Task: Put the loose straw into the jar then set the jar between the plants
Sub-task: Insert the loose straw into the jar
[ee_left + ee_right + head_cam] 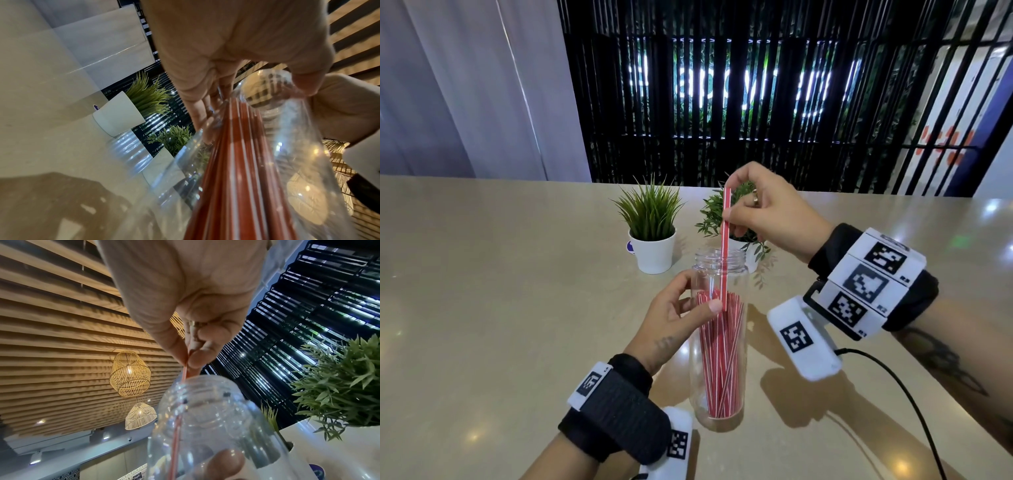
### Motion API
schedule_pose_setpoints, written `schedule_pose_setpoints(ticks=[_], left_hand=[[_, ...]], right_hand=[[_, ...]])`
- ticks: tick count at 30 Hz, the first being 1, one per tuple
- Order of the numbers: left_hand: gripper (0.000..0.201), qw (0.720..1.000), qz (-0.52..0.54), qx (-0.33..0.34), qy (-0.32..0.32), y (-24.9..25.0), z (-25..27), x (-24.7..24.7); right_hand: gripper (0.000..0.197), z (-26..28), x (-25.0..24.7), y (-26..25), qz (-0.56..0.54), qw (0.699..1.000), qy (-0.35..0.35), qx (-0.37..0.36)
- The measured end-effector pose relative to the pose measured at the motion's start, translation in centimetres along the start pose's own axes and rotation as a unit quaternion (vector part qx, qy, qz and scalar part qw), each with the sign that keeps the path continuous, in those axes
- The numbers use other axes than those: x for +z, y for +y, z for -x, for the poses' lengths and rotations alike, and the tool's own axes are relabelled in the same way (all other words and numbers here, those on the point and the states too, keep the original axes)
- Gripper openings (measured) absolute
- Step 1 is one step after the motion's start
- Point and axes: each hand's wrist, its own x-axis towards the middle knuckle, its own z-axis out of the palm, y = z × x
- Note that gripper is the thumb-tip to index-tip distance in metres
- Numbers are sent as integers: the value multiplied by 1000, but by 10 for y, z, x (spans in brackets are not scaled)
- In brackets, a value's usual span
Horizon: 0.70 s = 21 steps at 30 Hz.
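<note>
Two potted plants stood at the back of the table: a spiky grass plant on the left and a leafy plant to its right. Nearer me stood one clear jar, upright, holding a bundle of red-and-white straws too many to count. My left hand curled around its upper wall. My right hand pinched one loose straw, its lower end already through the jar's mouth.

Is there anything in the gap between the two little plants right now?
In the head view, the hand pinching the loose straw covers part of that gap. The tabletop there looks bare; the jar stands nearer, in front.
</note>
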Motion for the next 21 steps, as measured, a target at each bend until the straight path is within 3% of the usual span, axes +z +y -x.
schedule_pose_setpoints(ticks=[5, 7, 11, 14, 16, 18, 21], left_hand=[[53, 1000, 15, 2, 1, 3, -1, -1], [52, 1000, 17, 4, 4, 3, -2, -2], [54, 1000, 22, 7, 10, 4, -4, -2], [55, 1000, 14, 7, 13, 4, -4, -3], [54, 1000, 11, 11, 16, 3, -5, -3], [52, 1000, 11, 13, 21, 3, -6, -2], [49, 1000, 14, 11, 24, 4, -6, -3]], right_hand=[[8, 4, -1, -3, 37, 998, -48, 2], [22, 5, -5, -6, 74, 996, -44, -5], [45, 7, -21, -9, 90, 995, 47, -5], [27, 16, -24, 1, 44, 992, 115, -12], [12, 30, -17, 14, 35, 993, 115, -1], [41, 47, -7, 25, 10, 997, 11, 73], [116, 68, 10, 37, -73, 967, -158, 189]])
